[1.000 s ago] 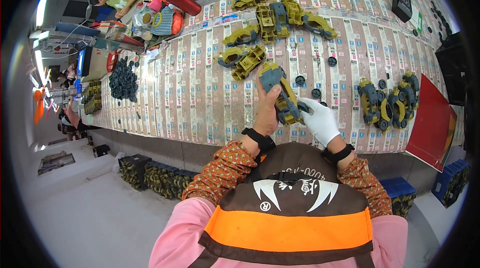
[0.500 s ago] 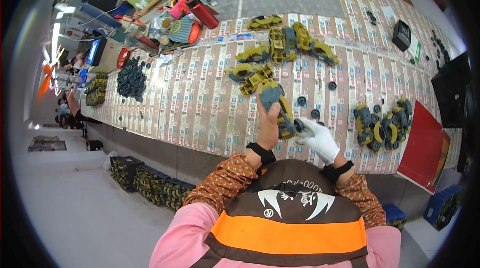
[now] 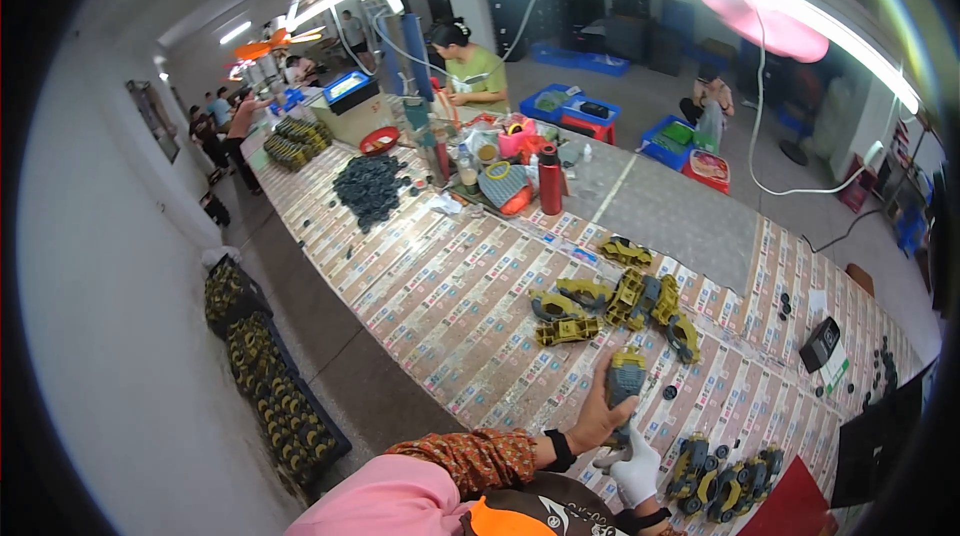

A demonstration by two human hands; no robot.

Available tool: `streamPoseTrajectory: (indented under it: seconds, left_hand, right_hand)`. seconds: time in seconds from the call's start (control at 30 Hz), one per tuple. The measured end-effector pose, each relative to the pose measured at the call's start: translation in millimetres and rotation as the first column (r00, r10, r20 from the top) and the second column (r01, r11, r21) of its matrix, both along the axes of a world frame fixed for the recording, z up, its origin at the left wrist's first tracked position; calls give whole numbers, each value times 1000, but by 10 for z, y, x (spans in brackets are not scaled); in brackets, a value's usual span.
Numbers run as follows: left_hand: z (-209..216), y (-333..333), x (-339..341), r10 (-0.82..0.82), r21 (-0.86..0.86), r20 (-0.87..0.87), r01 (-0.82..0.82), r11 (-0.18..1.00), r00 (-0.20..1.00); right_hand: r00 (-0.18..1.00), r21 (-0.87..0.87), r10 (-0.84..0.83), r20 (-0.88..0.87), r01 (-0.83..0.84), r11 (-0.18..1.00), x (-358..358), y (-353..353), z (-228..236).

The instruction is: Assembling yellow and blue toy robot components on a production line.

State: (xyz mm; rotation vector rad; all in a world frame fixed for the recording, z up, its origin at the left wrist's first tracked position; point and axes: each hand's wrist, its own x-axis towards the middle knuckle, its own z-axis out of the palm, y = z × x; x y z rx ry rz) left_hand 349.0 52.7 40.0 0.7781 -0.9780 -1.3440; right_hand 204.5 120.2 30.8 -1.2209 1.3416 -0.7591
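A toy car body point(image 3: 628, 374), olive-yellow with a grey top, stands tilted in my bare left hand point(image 3: 598, 416), whose fingers wrap round its side. At the car's near end is my white-gloved right hand point(image 3: 637, 474), fingers closed; what lies between them is hidden. A loose black wheel point(image 3: 669, 392) rests on the table just right of the car. Beyond my hands lie several wheelless car bodies, among them an upturned olive one point(image 3: 567, 332). To the right of the glove, several cars with black wheels point(image 3: 690, 471) stand in a group.
A heap of dark small parts point(image 3: 368, 191) lies on the far left of the table point(image 3: 430, 316). A red bottle point(image 3: 550, 181) stands beside clutter at the back. On the right are a black box point(image 3: 820, 344) and a red board point(image 3: 795, 508). Filled crates point(image 3: 275, 386) line the floor; co-workers sit beyond.
The view has swung up and left, bringing in more of the room. My left hand still grips the car; the black wheel seen at my gloved fingertips is now out of sight.
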Motion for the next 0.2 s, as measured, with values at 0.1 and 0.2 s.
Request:
streamPoseTrajectory:
  seconds: [0.1,0.2]
  left_hand:
    - [37,4,-184,38,12,7,-38,999,999]
    - [-38,21,-300,15,3,14,-15,1000,1000]
  right_hand:
    - [1000,106,-23,18,21,994,-114,-77,162]
    - [999,162,0,-45,8,987,-254,-134,79]
